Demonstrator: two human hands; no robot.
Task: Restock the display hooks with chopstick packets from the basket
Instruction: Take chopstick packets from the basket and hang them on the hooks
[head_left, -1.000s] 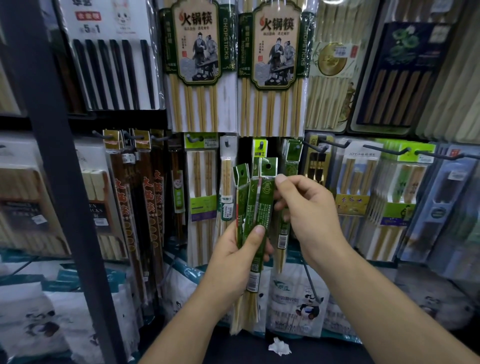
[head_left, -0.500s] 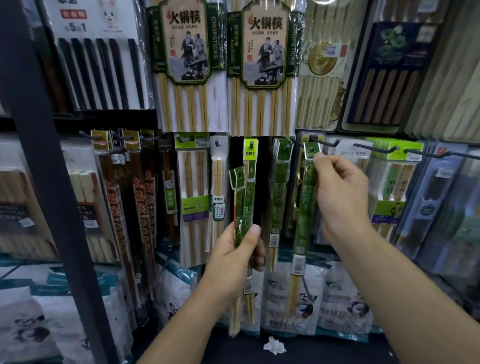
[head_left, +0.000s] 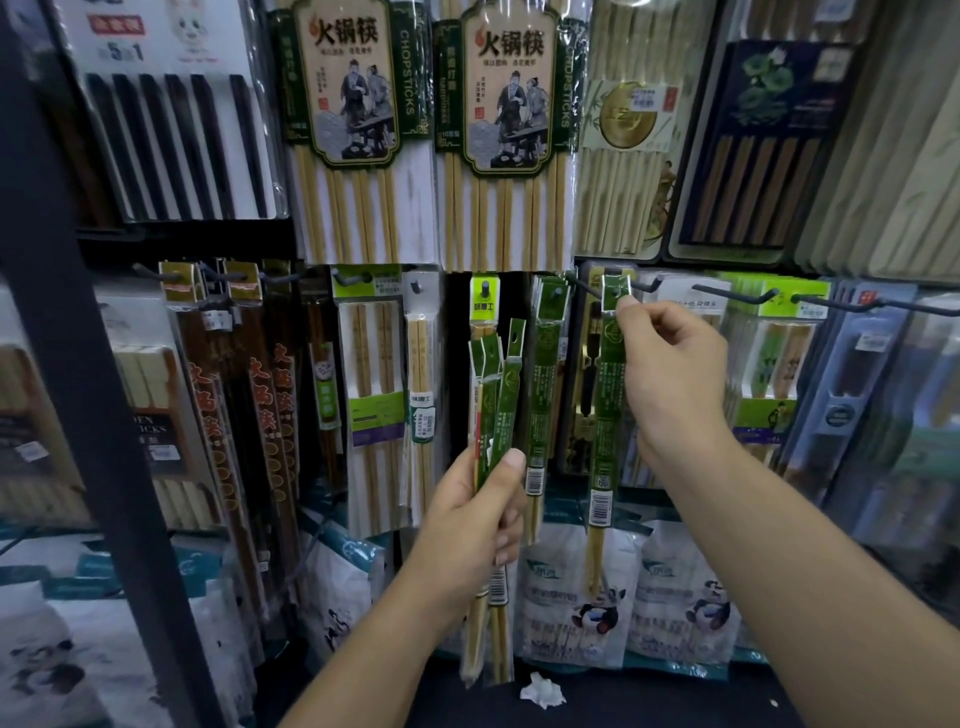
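Right hand (head_left: 670, 364) pinching packet (head_left: 605, 415) now raised to hook (head_left: 584, 285), left hand (head_left: 467, 519) gripping bundle (head_left: 493, 374)

The single packet (head_left: 605, 415) hangs before a hook (head_left: 584, 283), right of the lower bundle (head_left: 493, 395).

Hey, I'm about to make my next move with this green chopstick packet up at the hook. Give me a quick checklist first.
1. Right hand grip on the green chopstick packet: pinched just under the header, ok.
2. Hang hole threaded onto the hook: cannot tell.
3. Packet hanging roughly vertical: ok.
4. Left hand grip on the spare packets: fingers wrapped round mid-length, ok.
5. Clear of the hung green packets on the next hook: apart, ok.
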